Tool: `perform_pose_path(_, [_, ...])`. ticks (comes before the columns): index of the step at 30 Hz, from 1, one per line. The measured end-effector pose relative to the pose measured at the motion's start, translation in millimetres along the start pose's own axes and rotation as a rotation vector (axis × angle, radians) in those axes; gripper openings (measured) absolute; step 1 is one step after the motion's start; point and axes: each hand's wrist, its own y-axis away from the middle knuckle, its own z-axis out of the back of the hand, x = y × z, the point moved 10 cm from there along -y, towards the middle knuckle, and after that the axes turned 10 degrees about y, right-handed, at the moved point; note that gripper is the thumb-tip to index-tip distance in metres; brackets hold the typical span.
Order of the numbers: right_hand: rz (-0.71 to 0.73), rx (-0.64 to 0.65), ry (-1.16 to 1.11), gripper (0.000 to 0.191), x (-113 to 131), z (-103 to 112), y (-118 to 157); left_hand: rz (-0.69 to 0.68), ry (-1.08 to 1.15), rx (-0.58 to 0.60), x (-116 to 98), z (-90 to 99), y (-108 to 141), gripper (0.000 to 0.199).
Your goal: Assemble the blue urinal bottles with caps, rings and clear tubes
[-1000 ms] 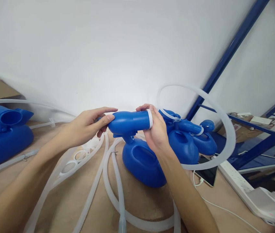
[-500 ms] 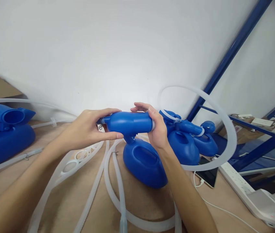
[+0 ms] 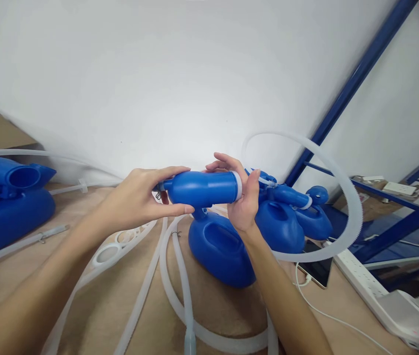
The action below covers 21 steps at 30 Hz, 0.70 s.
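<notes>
A blue plastic cylinder (image 3: 204, 189) with a rounded left end lies level between my hands, a white ring (image 3: 238, 186) around its right end. My left hand (image 3: 146, 195) grips the narrow left end, thumb in front and fingers over the top; a small metal clip (image 3: 158, 195) shows there. At the white ring, my right hand (image 3: 244, 202) rests its palm side, fingers stretched behind the cylinder and thumb raised. Directly below stands a blue jug (image 3: 220, 251) with a handle recess. Whether the cylinder is joined to its neck I cannot tell.
Clear ribbed hoses (image 3: 143, 291) loop across the brown table. More blue jugs stand at the left (image 3: 10, 217) and right (image 3: 279, 227). White rings (image 3: 106, 255) lie left of centre. A phone (image 3: 315, 264) and power strip (image 3: 368, 291) sit at the right, near a blue metal shelf frame.
My right hand has loosened and shifted slightly right, its thumb lifting off the cylinder so the white ring shows. My left hand keeps its grip.
</notes>
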Motion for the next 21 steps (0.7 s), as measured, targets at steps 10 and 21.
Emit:
perform_pose_path(10, [0.009,-0.025,0.066,0.058,5.9,-5.9,6.2,-0.086,-0.113,0.004,-6.8,-14.7,1.6,0.08])
perform_pose_path(21, [-0.158,0.208,-0.071,0.075,7.5,-48.1,9.3,-0.064,-0.205,0.145,-10.6,11.1,13.9,0.07])
